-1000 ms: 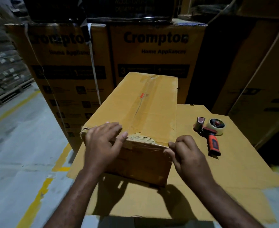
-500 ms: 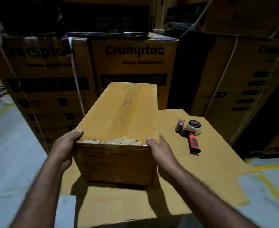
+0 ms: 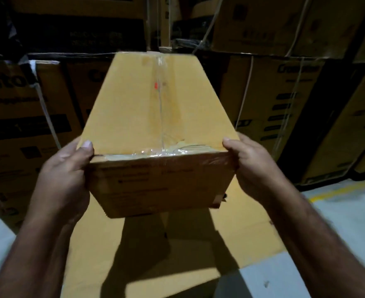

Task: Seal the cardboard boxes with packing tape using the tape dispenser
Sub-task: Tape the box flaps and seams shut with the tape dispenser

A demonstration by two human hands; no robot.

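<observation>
Here we see a tan rectangular cardboard box (image 3: 155, 108) in the middle of the view, its length running toward twelve o'clock. It seems to be held clear of the flat tan cardboard sheet (image 3: 241, 233) spread at six o'clock beneath it, where a dark shadow falls. The left hand (image 3: 63, 175) grips the near corner at nine o'clock, thumb hooked over the top edge and palm against the side. The right hand (image 3: 254, 168) grips the opposite corner at three o'clock the same way, though we cannot see the fingers beyond the side walls. A strip of clear packing tape (image 3: 161, 100) runs down the lid's centre seam, and a wrinkled band of it crosses the near top edge between the thumbs. The tape dispenser is out of view. Stacked printed brown cartons (image 3: 284, 100) fill the background from ten to two o'clock, and a yellow floor line (image 3: 338, 190) shows at four o'clock. We judge the main risk to be a slip: both hands hold only the near end, so the far end could dip and twist the box out of the thumbs. The wrinkled band looks poorly bonded, so a finger dragging across it could peel it, and the seal would need redoing.
</observation>
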